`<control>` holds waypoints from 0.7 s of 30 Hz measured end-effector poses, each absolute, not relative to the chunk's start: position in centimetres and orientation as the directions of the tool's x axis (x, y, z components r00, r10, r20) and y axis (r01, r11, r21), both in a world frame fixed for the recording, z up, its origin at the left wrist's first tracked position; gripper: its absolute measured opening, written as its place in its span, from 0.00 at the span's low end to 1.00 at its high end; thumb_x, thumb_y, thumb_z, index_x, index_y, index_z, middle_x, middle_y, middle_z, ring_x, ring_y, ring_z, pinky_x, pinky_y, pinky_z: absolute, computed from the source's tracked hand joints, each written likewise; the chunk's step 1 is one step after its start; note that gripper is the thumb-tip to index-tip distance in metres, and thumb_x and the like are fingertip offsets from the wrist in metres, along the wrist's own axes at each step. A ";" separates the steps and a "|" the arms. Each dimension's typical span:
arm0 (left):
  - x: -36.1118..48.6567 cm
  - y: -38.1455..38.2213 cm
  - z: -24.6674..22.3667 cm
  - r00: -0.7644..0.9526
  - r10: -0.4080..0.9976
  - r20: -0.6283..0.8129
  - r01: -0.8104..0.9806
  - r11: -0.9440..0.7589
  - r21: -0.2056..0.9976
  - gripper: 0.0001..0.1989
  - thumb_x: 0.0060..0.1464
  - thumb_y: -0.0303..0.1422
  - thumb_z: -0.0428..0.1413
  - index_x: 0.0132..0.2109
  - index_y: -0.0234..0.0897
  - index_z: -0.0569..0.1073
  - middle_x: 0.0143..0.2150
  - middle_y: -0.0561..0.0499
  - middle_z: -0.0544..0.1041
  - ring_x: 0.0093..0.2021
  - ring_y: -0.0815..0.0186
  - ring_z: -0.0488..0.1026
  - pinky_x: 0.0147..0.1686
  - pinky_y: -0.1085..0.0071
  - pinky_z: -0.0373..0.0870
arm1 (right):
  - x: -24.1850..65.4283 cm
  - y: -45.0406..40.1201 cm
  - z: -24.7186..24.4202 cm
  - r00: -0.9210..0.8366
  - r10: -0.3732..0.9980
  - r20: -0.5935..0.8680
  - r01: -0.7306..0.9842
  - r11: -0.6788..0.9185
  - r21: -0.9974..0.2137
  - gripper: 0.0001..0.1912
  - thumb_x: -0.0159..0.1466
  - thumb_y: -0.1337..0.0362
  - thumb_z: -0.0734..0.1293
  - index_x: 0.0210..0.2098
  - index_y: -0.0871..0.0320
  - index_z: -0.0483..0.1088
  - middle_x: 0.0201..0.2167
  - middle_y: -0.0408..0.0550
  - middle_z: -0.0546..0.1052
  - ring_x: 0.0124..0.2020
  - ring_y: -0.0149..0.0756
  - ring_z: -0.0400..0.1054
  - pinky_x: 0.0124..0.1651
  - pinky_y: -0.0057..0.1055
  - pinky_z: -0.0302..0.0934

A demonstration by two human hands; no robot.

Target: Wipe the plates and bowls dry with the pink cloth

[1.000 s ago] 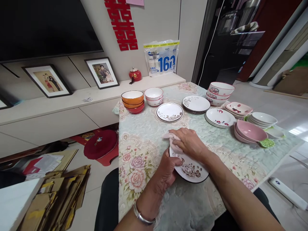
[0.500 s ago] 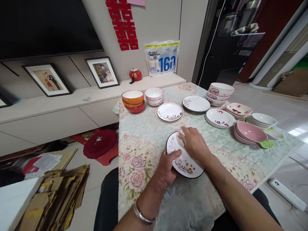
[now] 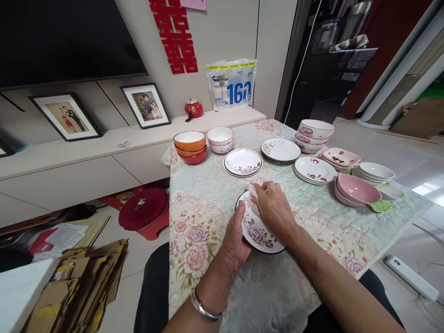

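A white plate point(image 3: 258, 233) with a dark rim and brown flower print is held tilted over the near part of the table. My left hand point(image 3: 236, 233) grips its left edge, thumb along the rim and fingers underneath. My right hand point(image 3: 272, 203) is closed on a crumpled white wipe point(image 3: 252, 190), pressed against the plate's far edge; whether it is cloth or tissue I cannot tell. Just beyond lie a similar pair of plates point(image 3: 243, 162) and a taller stack of dark-rimmed plates point(image 3: 280, 150).
On the flowered tablecloth point(image 3: 197, 222) stand orange and red bowls point(image 3: 190, 143), white bowls point(image 3: 220, 138), larger patterned bowls point(image 3: 315, 134), red-flowered plates point(image 3: 314, 170), pink leaf-handled dishes point(image 3: 359, 188) and small white bowls point(image 3: 376, 171). A red stool point(image 3: 144, 210) and flattened cardboard point(image 3: 76, 282) are at left.
My left thumb has moved from the plate's face to its left rim. My right hand and the wipe have shifted slightly left along the far edge. The whole view has shifted a little.
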State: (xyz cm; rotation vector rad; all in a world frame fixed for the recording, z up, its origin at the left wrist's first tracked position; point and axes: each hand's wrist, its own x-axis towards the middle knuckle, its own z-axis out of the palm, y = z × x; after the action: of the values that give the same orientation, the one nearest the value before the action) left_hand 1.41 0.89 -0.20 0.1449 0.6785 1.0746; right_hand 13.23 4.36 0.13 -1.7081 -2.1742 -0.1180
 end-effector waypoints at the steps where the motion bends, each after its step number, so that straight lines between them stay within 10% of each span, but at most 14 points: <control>1: 1.4 0.9 -0.2 0.283 0.850 -0.445 -0.770 0.478 0.422 0.21 0.58 0.44 0.57 0.52 0.34 0.76 0.48 0.42 0.81 0.53 0.53 0.76 0.57 0.58 0.68 | 12.9 4.1 0.2 -0.253 0.910 0.329 0.926 0.326 -0.191 0.19 0.69 0.62 0.60 0.57 0.62 0.67 0.45 0.62 0.71 0.46 0.49 0.64 0.43 0.40 0.63; 6: 1.0 1.2 0.0 0.243 0.851 -0.466 -0.798 0.448 0.403 0.22 0.58 0.46 0.56 0.52 0.35 0.76 0.45 0.44 0.82 0.50 0.55 0.77 0.54 0.61 0.70 | 12.2 4.0 0.3 -0.543 0.761 0.354 0.637 0.649 -0.417 0.08 0.68 0.66 0.62 0.43 0.57 0.72 0.39 0.51 0.74 0.42 0.40 0.66 0.46 0.34 0.62; 12: 1.3 1.3 0.1 0.281 0.867 -0.412 -0.788 0.454 0.417 0.26 0.59 0.50 0.54 0.54 0.35 0.75 0.46 0.43 0.82 0.50 0.54 0.77 0.52 0.59 0.71 | 14.3 5.4 -0.4 -0.232 0.910 0.343 0.794 0.380 -0.473 0.11 0.67 0.65 0.63 0.47 0.60 0.72 0.41 0.55 0.74 0.45 0.44 0.67 0.47 0.38 0.61; 21: 0.7 1.5 0.0 0.266 0.861 -0.435 -0.798 0.449 0.402 0.27 0.59 0.51 0.52 0.47 0.29 0.77 0.44 0.39 0.82 0.48 0.51 0.78 0.50 0.59 0.72 | 14.4 4.2 2.1 -0.690 0.698 0.188 0.444 0.615 -0.652 0.09 0.63 0.69 0.67 0.43 0.54 0.75 0.39 0.44 0.77 0.41 0.35 0.70 0.44 0.29 0.61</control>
State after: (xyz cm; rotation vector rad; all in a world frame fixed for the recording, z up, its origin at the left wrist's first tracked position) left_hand 0.66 1.47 -0.04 0.1092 0.6604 1.1229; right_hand 14.41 4.19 2.10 -0.9073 -2.4141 0.8084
